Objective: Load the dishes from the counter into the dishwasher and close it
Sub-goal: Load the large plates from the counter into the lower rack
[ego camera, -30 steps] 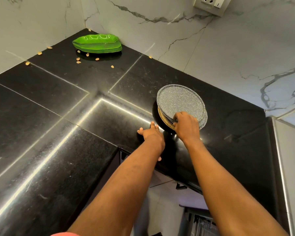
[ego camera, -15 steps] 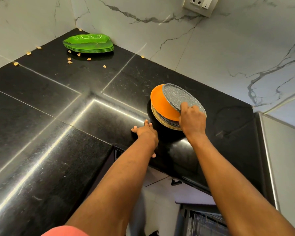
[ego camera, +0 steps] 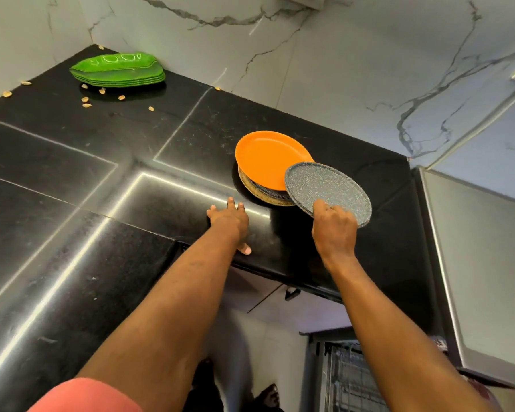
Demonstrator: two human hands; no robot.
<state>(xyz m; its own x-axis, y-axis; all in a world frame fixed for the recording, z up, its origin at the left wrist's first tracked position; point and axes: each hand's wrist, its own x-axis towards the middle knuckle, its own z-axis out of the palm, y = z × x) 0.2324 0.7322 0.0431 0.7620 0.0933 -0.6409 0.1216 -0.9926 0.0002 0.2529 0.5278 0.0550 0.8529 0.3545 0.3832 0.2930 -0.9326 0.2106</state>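
Note:
My right hand (ego camera: 333, 226) grips the near rim of a grey speckled plate (ego camera: 327, 191), held tilted just right of the stack and off it. An orange plate (ego camera: 268, 160) now tops the stack, with darker plates and a tan speckled one (ego camera: 250, 185) beneath. My left hand (ego camera: 229, 217) rests flat with spread fingers on the black counter (ego camera: 101, 162), just left of the stack near the counter's edge. A dishwasher rack (ego camera: 354, 379) shows below the counter at the bottom.
A pile of green leaf-shaped plates (ego camera: 118, 69) sits in the far left corner, with several small shells scattered around it. A marble wall runs behind the counter. A steel appliance side (ego camera: 482, 269) stands at the right.
My right hand has lifted the grey speckled plate off the stack and drawn it right and toward me, uncovering the orange plate. My left hand stays planted on the counter.

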